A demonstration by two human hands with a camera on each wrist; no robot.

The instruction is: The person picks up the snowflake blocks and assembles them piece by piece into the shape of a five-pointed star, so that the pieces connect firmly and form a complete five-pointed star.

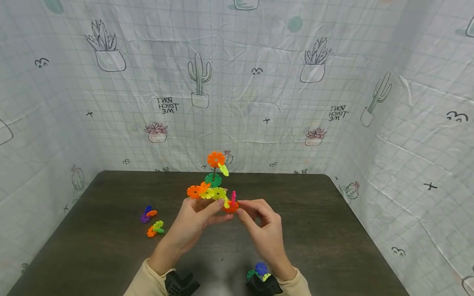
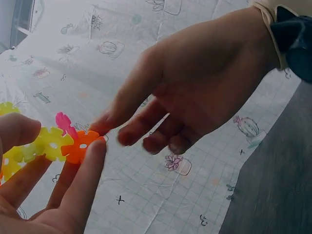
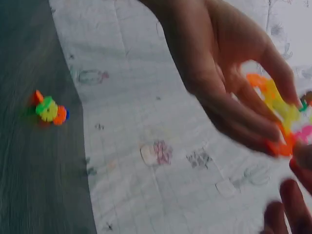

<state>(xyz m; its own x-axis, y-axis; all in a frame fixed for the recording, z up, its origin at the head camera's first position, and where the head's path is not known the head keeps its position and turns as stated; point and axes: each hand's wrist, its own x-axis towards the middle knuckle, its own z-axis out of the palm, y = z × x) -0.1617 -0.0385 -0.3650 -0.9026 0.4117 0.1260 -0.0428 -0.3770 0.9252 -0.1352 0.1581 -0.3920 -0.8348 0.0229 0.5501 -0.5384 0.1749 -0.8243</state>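
Above the table, my left hand (image 1: 187, 228) holds a built chain of flower-shaped interlocking discs, its thumb over a yellow disc (image 1: 218, 193). The chain has orange discs (image 1: 193, 191) at its left end. From its middle rises a branch with a green disc (image 1: 213, 180) and an orange disc (image 1: 216, 159) on top. Thumb and index finger of my right hand (image 1: 266, 234) pinch the orange-red disc (image 1: 231, 207) at the chain's right end. A pink disc (image 2: 64, 125) stands upright on that end disc. One left fingertip also touches the end disc in the left wrist view.
On the dark table (image 1: 314, 230), a purple, blue and orange disc cluster (image 1: 145, 218) lies at the left. Close by is an orange, yellow and green cluster (image 1: 152, 232). Another cluster with a blue disc (image 1: 261, 269) sits near my right wrist. A printed cloth (image 1: 252, 102) surrounds the table.
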